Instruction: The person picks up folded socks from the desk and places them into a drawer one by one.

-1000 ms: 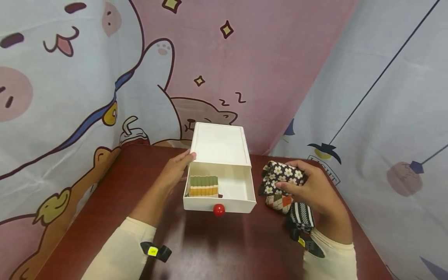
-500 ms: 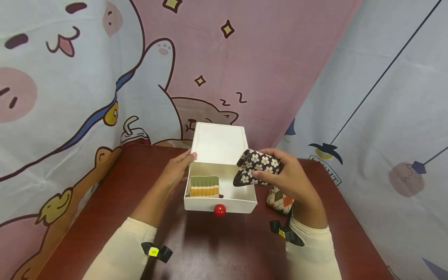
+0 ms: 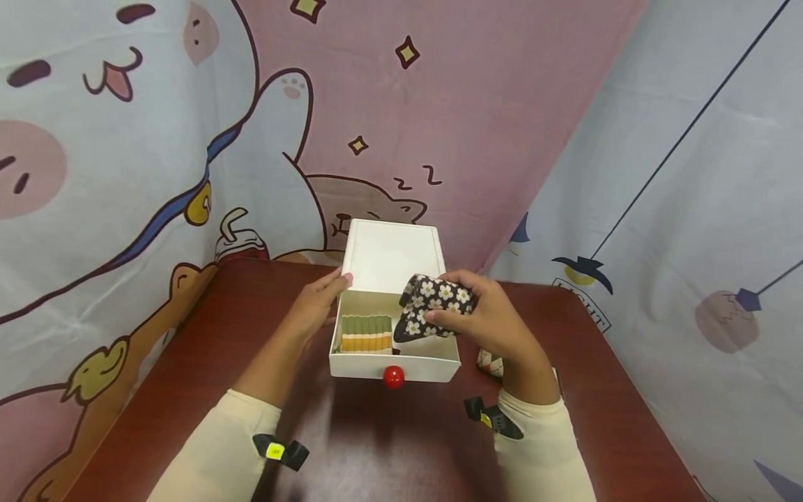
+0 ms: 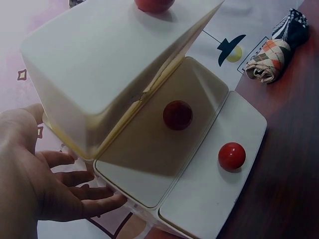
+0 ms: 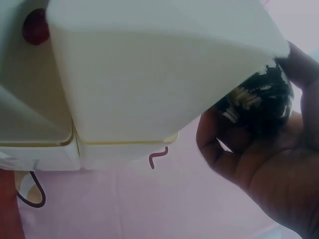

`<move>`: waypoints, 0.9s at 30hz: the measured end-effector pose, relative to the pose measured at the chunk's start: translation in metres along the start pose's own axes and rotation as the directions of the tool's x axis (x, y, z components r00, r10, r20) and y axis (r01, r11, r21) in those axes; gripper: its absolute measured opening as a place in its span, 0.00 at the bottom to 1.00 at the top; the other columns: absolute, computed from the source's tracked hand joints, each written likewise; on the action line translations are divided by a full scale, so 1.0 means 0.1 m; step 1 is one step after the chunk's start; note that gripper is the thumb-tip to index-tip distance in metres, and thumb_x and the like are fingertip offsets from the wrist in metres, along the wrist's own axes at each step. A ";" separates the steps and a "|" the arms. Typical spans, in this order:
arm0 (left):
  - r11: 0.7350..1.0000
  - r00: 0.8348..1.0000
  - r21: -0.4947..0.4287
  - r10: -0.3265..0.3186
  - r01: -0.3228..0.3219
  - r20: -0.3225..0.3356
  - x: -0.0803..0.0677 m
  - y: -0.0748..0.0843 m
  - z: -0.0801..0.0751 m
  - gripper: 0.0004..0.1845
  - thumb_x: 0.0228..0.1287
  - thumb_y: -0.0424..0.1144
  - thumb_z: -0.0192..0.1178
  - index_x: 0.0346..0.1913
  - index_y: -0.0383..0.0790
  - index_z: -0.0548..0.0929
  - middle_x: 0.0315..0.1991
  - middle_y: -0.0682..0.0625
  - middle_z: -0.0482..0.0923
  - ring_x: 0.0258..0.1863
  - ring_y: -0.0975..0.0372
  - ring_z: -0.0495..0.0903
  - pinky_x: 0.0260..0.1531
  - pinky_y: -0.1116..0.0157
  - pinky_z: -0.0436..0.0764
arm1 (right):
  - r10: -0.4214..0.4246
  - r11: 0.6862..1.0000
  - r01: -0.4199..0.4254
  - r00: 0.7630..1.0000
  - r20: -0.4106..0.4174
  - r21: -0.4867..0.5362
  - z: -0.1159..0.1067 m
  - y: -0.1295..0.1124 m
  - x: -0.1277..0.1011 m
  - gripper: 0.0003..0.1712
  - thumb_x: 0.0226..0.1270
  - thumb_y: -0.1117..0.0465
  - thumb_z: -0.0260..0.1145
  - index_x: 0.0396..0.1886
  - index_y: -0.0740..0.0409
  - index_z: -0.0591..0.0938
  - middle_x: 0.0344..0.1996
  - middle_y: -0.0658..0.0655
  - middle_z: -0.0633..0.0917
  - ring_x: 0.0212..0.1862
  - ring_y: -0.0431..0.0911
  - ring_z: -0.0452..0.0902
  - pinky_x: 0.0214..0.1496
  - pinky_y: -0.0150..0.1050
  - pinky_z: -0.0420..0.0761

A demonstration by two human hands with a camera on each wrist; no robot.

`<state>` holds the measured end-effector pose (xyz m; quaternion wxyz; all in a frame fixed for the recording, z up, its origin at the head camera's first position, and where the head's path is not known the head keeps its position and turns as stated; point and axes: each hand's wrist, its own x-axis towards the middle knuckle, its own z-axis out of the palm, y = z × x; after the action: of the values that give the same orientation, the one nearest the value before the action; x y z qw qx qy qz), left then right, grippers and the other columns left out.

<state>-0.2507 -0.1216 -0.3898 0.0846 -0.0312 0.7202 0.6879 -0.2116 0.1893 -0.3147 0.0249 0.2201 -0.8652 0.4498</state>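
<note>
A white cabinet [image 3: 392, 254] stands on the table with its top drawer [image 3: 357, 365] pulled out. My right hand [image 3: 498, 324] grips a folded bundle of black socks with white flowers [image 3: 433, 307] above the right half of that drawer. In the right wrist view these dark socks [image 5: 261, 102] are partly hidden by the drawer's wall. Inside on the left lie folded socks [image 3: 366, 335] in green, white and orange. At the cabinet's left side rests my left hand [image 3: 316, 300], thumb at the top edge; in the left wrist view its fingers [image 4: 82, 191] spread along the side.
Argyle socks [image 4: 269, 59] and black-and-white striped socks [image 4: 294, 25] lie on the table right of the cabinet, mostly hidden behind my right arm in the head view. Lower drawers with red knobs [image 4: 232, 156] sit closed. A cartoon-printed cloth [image 3: 477, 125] hangs behind.
My right hand has lifted the flowered socks from beside the argyle ones and carried them left, over the open drawer. My left hand has stayed at the cabinet's side.
</note>
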 end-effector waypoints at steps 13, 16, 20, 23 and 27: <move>1.000 1.000 0.007 0.008 -0.008 -0.001 0.02 0.00 0.01 0.38 0.82 0.63 0.55 0.88 0.57 0.62 0.81 0.39 0.72 0.77 0.45 0.75 0.73 0.41 0.80 | 0.038 0.998 -0.034 0.996 0.075 -0.057 0.13 0.05 -0.02 0.30 0.64 0.57 0.84 0.65 0.57 0.85 0.46 0.60 0.92 0.40 0.45 0.86 0.43 0.37 0.89; 1.000 1.000 0.008 0.013 -0.013 0.001 0.01 0.01 0.01 0.38 0.82 0.63 0.55 0.88 0.57 0.62 0.81 0.39 0.71 0.78 0.45 0.73 0.73 0.40 0.79 | 0.036 0.998 -0.030 0.995 0.096 -0.064 0.16 0.06 -0.02 0.30 0.64 0.57 0.84 0.64 0.58 0.85 0.47 0.60 0.91 0.40 0.45 0.86 0.43 0.37 0.89; 1.000 1.000 0.016 0.012 -0.012 0.004 -0.01 0.00 0.01 0.39 0.82 0.63 0.55 0.88 0.57 0.61 0.83 0.39 0.69 0.78 0.44 0.73 0.73 0.40 0.79 | 0.036 0.998 -0.028 0.991 0.128 -0.061 0.20 0.07 -0.02 0.30 0.65 0.57 0.84 0.64 0.59 0.86 0.47 0.60 0.91 0.41 0.44 0.86 0.43 0.37 0.90; 1.000 1.000 0.022 0.012 -0.012 0.002 -0.01 0.00 0.00 0.38 0.82 0.63 0.55 0.88 0.57 0.61 0.83 0.38 0.69 0.77 0.44 0.74 0.73 0.41 0.80 | 0.039 0.996 -0.025 0.987 0.159 -0.090 0.22 0.06 -0.02 0.27 0.67 0.56 0.82 0.63 0.57 0.86 0.45 0.57 0.91 0.39 0.44 0.86 0.43 0.37 0.90; 1.000 1.000 0.025 0.012 -0.012 -0.003 -0.01 0.00 0.00 0.38 0.82 0.63 0.55 0.88 0.57 0.61 0.81 0.37 0.71 0.75 0.44 0.76 0.72 0.42 0.81 | 0.046 0.990 -0.017 0.978 0.203 -0.142 0.26 0.02 -0.02 0.23 0.72 0.55 0.78 0.63 0.55 0.86 0.43 0.54 0.92 0.37 0.42 0.87 0.42 0.36 0.91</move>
<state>-0.2493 -0.1216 -0.3897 0.0795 -0.0269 0.7290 0.6793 -0.2066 0.1707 -0.3325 -0.0568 0.2493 -0.8960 0.3631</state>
